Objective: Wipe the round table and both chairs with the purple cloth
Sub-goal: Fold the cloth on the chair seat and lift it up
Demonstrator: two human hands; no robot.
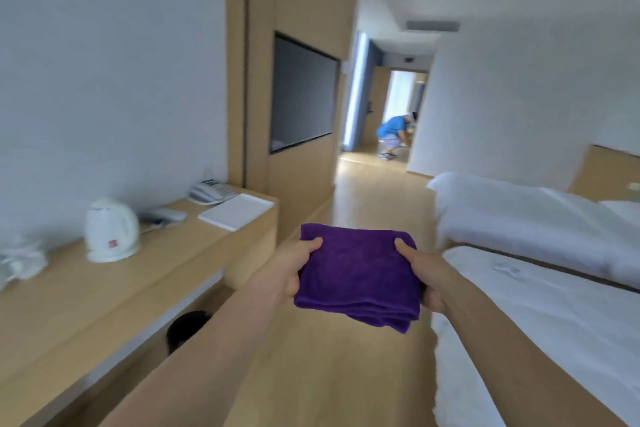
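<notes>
A folded purple cloth (pixel 358 276) is held out in front of me above the wooden floor. My left hand (pixel 292 267) grips its left edge, thumb on top. My right hand (pixel 424 274) grips its right edge the same way. The cloth lies flat between both hands, with its folded layers hanging a little at the near right corner. No round table or chair is in view.
A long wooden desk (pixel 104 295) runs along the left wall with a white kettle (pixel 110 230), a phone (pixel 209 191) and a notepad (pixel 235 211). A black bin (pixel 187 326) stands under it. White beds (pixel 540 288) fill the right. A crouching person (pixel 393 135) is far down the hallway.
</notes>
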